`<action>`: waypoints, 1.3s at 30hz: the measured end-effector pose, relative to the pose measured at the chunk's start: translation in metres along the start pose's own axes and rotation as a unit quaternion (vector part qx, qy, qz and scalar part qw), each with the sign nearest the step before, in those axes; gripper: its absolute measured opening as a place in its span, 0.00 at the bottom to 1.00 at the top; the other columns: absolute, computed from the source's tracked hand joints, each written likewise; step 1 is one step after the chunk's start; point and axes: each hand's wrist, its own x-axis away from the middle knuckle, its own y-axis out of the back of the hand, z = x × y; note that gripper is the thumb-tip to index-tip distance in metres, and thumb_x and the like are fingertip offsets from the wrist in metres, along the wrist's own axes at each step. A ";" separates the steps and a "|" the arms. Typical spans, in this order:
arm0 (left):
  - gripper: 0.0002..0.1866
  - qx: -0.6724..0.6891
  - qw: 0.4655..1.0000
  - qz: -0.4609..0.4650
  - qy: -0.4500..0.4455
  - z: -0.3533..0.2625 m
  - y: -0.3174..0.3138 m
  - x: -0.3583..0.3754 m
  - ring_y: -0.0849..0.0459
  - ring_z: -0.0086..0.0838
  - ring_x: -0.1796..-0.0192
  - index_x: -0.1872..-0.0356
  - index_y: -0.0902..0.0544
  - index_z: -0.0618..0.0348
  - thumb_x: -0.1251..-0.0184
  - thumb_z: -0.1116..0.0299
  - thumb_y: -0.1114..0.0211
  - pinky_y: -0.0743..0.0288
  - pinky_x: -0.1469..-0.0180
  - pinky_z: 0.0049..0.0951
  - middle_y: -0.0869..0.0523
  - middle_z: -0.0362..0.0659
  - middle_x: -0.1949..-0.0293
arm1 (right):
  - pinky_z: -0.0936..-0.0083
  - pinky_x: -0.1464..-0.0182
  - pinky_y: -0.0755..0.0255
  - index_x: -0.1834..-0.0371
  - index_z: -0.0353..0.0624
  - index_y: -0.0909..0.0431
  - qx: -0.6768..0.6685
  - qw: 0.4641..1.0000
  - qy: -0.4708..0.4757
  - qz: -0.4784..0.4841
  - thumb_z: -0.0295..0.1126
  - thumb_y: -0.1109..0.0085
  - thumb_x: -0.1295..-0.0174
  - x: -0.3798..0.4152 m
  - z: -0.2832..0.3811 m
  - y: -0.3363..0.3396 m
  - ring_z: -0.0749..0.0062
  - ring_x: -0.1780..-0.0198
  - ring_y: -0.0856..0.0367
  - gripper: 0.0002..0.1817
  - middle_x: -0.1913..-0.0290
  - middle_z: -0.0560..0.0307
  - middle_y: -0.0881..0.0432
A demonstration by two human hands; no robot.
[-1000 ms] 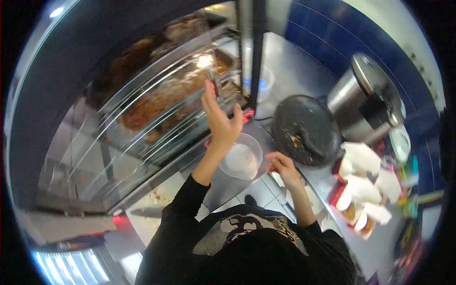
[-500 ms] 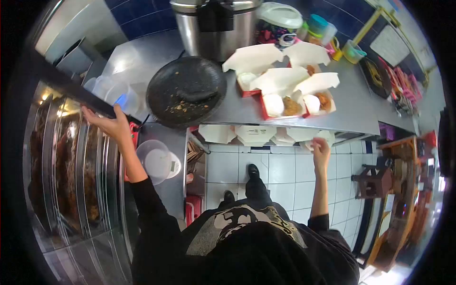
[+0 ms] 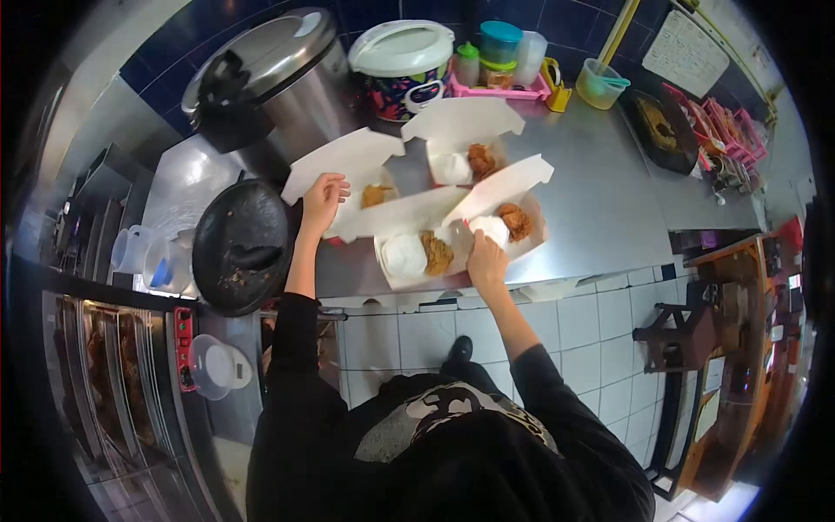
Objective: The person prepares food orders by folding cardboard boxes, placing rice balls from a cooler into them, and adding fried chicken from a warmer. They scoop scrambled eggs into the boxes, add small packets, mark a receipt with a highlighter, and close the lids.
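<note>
Since the earlier frame both hands have come up onto the steel counter [image 3: 600,209]: the left hand [image 3: 320,202] has left the glass warmer [image 3: 104,365] at the side, and the right hand [image 3: 485,259] has risen from below the counter edge. The left hand now rests on the raised lid of the left food box [image 3: 348,178], its grip loose, fingers curled over the lid edge. The right hand sits at the near rim of the front food box [image 3: 417,254], which holds a white mound of rice and a fried piece; whether its grip pinches the rim or only touches it is hard to tell. Two more open boxes lie just behind. A black pan [image 3: 239,248] sits left of the boxes, and a steel pot [image 3: 270,83] stands behind.
</note>
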 end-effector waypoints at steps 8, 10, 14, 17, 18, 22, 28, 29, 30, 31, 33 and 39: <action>0.32 -0.448 0.885 -0.090 0.092 0.023 -0.164 -0.050 0.23 0.56 0.51 0.52 0.30 0.71 0.37 0.45 0.44 0.29 0.49 0.49 0.22 0.62 0.54 | 0.53 0.66 0.27 0.61 0.43 0.27 -0.012 0.998 -0.035 -0.049 0.28 0.53 0.43 -0.031 -0.190 0.067 0.48 0.66 0.19 0.08 0.65 0.49 0.19; 0.35 -0.456 0.872 -0.159 0.077 0.016 -0.193 -0.056 0.26 0.59 0.48 0.51 0.32 0.74 0.38 0.43 0.44 0.31 0.47 0.50 0.26 0.65 0.51 | 0.54 0.66 0.28 0.59 0.44 0.27 0.016 0.996 -0.057 -0.061 0.28 0.52 0.41 -0.043 -0.233 0.090 0.48 0.65 0.19 0.08 0.65 0.50 0.20; 0.33 -0.477 0.849 -0.225 0.022 0.019 -0.212 -0.077 0.27 0.57 0.52 0.49 0.35 0.77 0.41 0.54 0.37 0.34 0.47 0.48 0.28 0.67 0.53 | 0.54 0.62 0.28 0.56 0.44 0.26 0.034 0.990 -0.107 -0.086 0.27 0.51 0.42 -0.068 -0.304 0.119 0.48 0.62 0.19 0.11 0.63 0.47 0.20; 0.30 -0.502 0.820 -0.275 0.015 0.040 -0.219 -0.090 0.27 0.57 0.53 0.48 0.35 0.78 0.44 0.64 0.37 0.33 0.47 0.46 0.27 0.67 0.53 | 0.53 0.60 0.28 0.55 0.44 0.25 0.024 0.984 -0.140 -0.108 0.27 0.50 0.42 -0.092 -0.344 0.128 0.48 0.61 0.19 0.12 0.62 0.47 0.19; 0.28 -0.521 0.803 -0.290 0.016 0.049 -0.223 -0.093 0.27 0.58 0.52 0.48 0.35 0.79 0.45 0.68 0.37 0.33 0.47 0.45 0.27 0.67 0.52 | 0.53 0.60 0.28 0.55 0.44 0.25 0.016 0.982 -0.145 -0.121 0.27 0.50 0.43 -0.100 -0.357 0.130 0.48 0.61 0.19 0.12 0.61 0.46 0.19; 0.20 -0.412 0.870 -0.258 0.077 0.058 -0.240 -0.093 0.22 0.51 0.49 0.51 0.28 0.74 0.44 0.72 0.43 0.31 0.47 0.43 0.21 0.65 0.57 | 0.54 0.59 0.27 0.57 0.40 0.25 0.001 0.984 -0.158 -0.083 0.27 0.47 0.44 -0.133 -0.372 0.131 0.48 0.61 0.19 0.11 0.62 0.43 0.19; 0.19 -0.392 0.906 -0.148 -0.058 0.030 -0.298 -0.055 0.22 0.47 0.48 0.48 0.26 0.68 0.41 0.76 0.48 0.30 0.45 0.37 0.22 0.57 0.50 | 0.58 0.71 0.26 0.69 0.40 0.31 -0.072 0.994 -0.054 -0.055 0.28 0.49 0.46 -0.158 -0.380 0.114 0.50 0.73 0.20 0.04 0.73 0.47 0.22; 0.18 -0.366 0.919 -0.135 -0.049 0.006 -0.323 -0.053 0.23 0.48 0.46 0.47 0.26 0.68 0.40 0.76 0.48 0.31 0.43 0.36 0.23 0.57 0.49 | 0.57 0.67 0.25 0.65 0.40 0.31 -0.094 0.994 -0.048 -0.005 0.27 0.49 0.45 -0.160 -0.383 0.120 0.50 0.68 0.19 0.06 0.69 0.46 0.22; 0.18 -0.340 0.932 -0.123 -0.039 -0.019 -0.353 -0.051 0.24 0.48 0.45 0.47 0.27 0.69 0.38 0.76 0.49 0.32 0.42 0.36 0.23 0.57 0.47 | 0.56 0.64 0.25 0.61 0.39 0.31 -0.117 0.991 -0.041 0.046 0.26 0.50 0.45 -0.162 -0.390 0.127 0.50 0.64 0.19 0.08 0.66 0.45 0.22; 0.18 -0.315 0.942 -0.111 -0.027 -0.032 -0.380 -0.045 0.25 0.49 0.43 0.46 0.27 0.69 0.37 0.76 0.49 0.32 0.41 0.35 0.24 0.58 0.45 | 0.57 0.64 0.25 0.61 0.39 0.32 -0.116 0.993 -0.004 0.030 0.26 0.50 0.45 -0.161 -0.401 0.133 0.52 0.64 0.19 0.09 0.66 0.47 0.23; 0.18 -0.347 0.930 -0.109 -0.058 -0.025 -0.412 -0.044 0.25 0.48 0.42 0.45 0.27 0.68 0.37 0.79 0.51 0.33 0.40 0.35 0.24 0.56 0.45 | 0.60 0.66 0.24 0.60 0.40 0.31 -0.106 0.994 0.024 0.017 0.25 0.50 0.45 -0.160 -0.434 0.146 0.55 0.65 0.19 0.09 0.65 0.50 0.24; 0.19 -0.339 0.933 -0.057 -0.109 -0.055 -0.545 -0.052 0.25 0.47 0.42 0.43 0.29 0.68 0.35 0.81 0.54 0.34 0.40 0.35 0.26 0.57 0.44 | 0.60 0.66 0.24 0.60 0.40 0.29 -0.122 0.992 -0.012 -0.023 0.24 0.49 0.48 -0.162 -0.586 0.206 0.55 0.64 0.19 0.11 0.65 0.52 0.23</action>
